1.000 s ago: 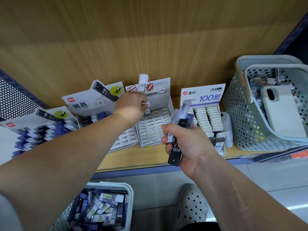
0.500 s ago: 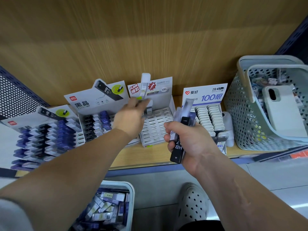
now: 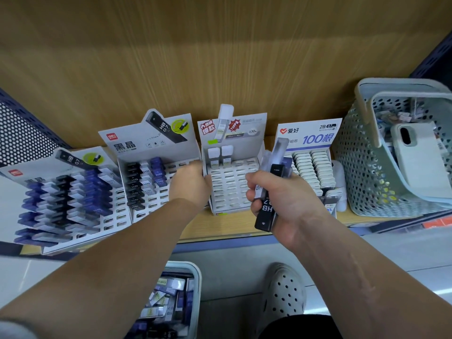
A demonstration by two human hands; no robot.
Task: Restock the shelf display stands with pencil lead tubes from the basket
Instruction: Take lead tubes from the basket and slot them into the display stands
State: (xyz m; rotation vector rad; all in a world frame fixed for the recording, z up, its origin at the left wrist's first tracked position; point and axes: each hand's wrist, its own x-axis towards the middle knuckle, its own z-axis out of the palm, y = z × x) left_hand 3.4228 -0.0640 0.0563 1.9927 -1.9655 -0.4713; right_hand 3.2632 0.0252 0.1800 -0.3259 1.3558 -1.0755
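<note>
Inside my right grip (image 3: 281, 199), clamped tight, stands a bundle of pencil lead tubes (image 3: 264, 214). My left grip (image 3: 189, 185) sits beside the white display stand (image 3: 232, 192), fingers hidden, so I cannot tell its state. Mid-restock, I judge; next, pass one tube to a matching empty slot.

Left grip (image 3: 189, 184) reaches forward, fingers hidden; right grip (image 3: 277, 200) clutches lead tubes (image 3: 266, 212).

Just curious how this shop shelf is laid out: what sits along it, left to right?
Leftmost HB stand → second HB stand → mostly empty white stand → blue-lettered 100 stand → perforated basket with a phone in it.
</note>
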